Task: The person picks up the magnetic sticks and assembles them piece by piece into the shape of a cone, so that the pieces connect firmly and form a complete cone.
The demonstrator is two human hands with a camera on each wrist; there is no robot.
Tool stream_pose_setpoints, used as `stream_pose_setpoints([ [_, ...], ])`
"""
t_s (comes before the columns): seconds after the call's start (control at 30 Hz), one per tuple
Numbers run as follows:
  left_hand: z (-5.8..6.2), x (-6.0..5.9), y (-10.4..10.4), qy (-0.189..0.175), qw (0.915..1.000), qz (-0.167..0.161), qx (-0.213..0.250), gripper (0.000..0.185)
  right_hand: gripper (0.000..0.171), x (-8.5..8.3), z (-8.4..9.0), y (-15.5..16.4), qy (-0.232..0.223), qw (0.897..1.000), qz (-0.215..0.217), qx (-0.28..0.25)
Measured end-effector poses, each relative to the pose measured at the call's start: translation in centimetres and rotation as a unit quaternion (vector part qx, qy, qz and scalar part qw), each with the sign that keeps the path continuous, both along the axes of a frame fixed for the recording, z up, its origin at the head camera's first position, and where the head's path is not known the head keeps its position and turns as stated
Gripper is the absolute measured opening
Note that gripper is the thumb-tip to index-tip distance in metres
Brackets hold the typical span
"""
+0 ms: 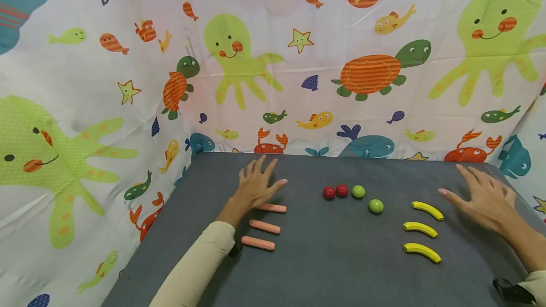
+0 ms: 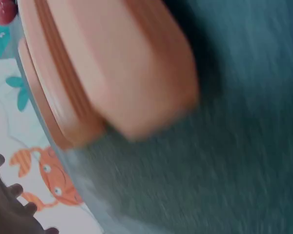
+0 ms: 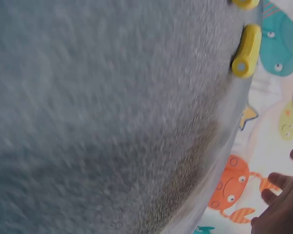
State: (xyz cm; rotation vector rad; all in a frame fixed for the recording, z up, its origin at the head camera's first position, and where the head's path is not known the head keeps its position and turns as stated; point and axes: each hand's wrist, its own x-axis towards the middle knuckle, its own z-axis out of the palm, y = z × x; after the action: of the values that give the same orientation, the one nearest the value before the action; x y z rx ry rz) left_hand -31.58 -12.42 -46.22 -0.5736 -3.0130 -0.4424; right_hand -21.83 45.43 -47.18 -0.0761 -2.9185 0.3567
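Three pink sausages [image 1: 264, 225] beside flat, released left hand [image 1: 256, 184], right hand [image 1: 482, 195] spread, released, near three yellow bananas [image 1: 422, 229]

Three pink toy sausages [image 1: 264, 226] lie flat in a column at left on the grey table; three yellow toy bananas [image 1: 422, 229] likewise at right.

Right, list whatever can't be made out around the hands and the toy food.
- Left hand, head view: whether the palm rests on the table or hovers can't be told.
- Top sausage, head view: its left end is hidden by the left wrist.
- Left wrist view: motion blur; the sausages show no detail.
- Right wrist view: upper banana is cut off by the top edge.
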Motion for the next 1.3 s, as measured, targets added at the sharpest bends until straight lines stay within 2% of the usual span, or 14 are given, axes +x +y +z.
stream_pose_setpoints([
  [0.27, 0.3, 1.7, 3.7, 0.008, 0.9950, -0.058, 0.081, 0.064, 0.106, 1.6, 0.7, -1.2, -0.001, 1.000, -0.011, -0.003],
  [0.33, 0.4, 2.1, 4.7, -0.005, 0.9900, -0.075, 0.119, 0.060, 0.103, 2.1, 1.1, -1.7, -0.001, 1.000, -0.011, -0.005],
  [0.43, 0.6, 2.6, 6.2, -0.037, 0.9781, -0.098, 0.180, 0.054, 0.096, 2.9, 1.6, -2.8, 0.005, 1.000, -0.002, -0.003],
  [0.53, 0.7, 2.9, 7.5, -0.061, 0.9690, -0.118, 0.208, 0.052, 0.084, 3.9, 1.8, -4.0, 0.019, 1.000, 0.016, -0.002],
  [0.67, 0.2, 3.0, 8.8, -0.071, 0.9657, -0.129, 0.214, 0.050, 0.067, 5.3, 1.9, -5.6, 0.037, 0.998, 0.044, -0.017],
  [0.8, -0.2, 2.8, 9.9, -0.079, 0.9642, -0.134, 0.214, 0.050, 0.058, 6.6, 2.0, -6.9, 0.030, 0.997, 0.055, -0.038],
  [1.0, -0.8, 2.4, 11.4, -0.099, 0.9635, -0.144, 0.203, 0.049, 0.044, 8.3, 1.9, -8.2, -0.011, 0.995, 0.070, -0.073],
  [1.3, -1.3, 2.2, 12.6, -0.086, 0.9624, -0.167, 0.196, 0.042, 0.034, 9.3, 1.0, -9.2, -0.090, 0.989, 0.070, -0.095],
])
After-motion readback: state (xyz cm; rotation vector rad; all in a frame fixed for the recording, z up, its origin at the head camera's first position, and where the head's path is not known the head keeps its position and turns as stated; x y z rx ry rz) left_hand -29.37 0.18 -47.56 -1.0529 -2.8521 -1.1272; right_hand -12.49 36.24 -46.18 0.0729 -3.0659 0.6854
